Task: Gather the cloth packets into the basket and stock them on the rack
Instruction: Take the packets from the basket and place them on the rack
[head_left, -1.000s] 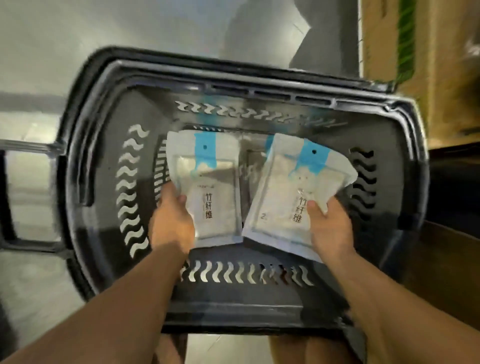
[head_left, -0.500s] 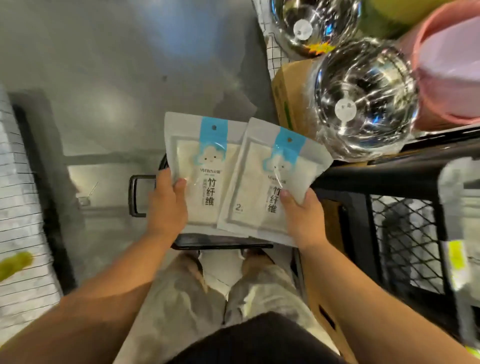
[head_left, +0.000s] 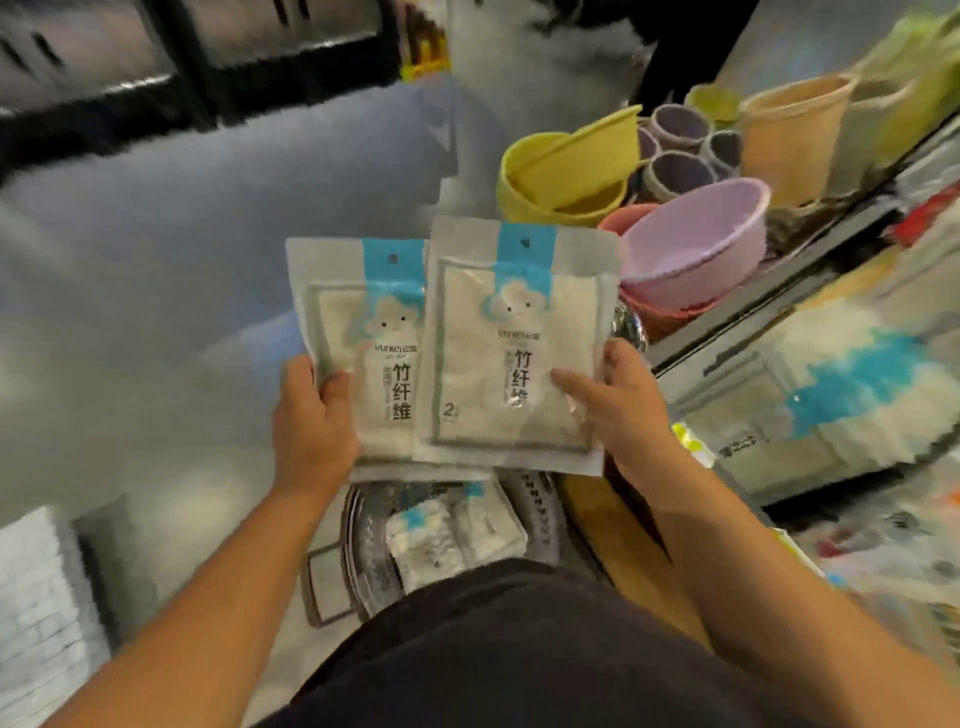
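Observation:
I hold two white cloth packets with blue header strips upright in front of me. My left hand (head_left: 311, 415) grips the left packet (head_left: 363, 338) at its lower left edge. My right hand (head_left: 618, 410) grips the right packet (head_left: 514, 338) at its lower right, and this packet overlaps the left one. Below them on the floor stands the dark basket (head_left: 535, 509) with more packets (head_left: 452, 530) lying inside. To the right, a rack shelf (head_left: 779, 415) holds a blurred stack of similar packets (head_left: 852, 395).
Stacked plastic basins, pink (head_left: 696, 244) and yellow (head_left: 566, 176), sit on a shelf beyond the packets, with purple cups (head_left: 675, 140) and a tan bucket (head_left: 789, 135) behind. Grey floor spreads to the left. A white ribbed item (head_left: 36, 587) lies at the lower left.
Both hands have lifted the two packets out of the basket and raised them. My view has swung up and right toward the rack, and the packets now overlap more.

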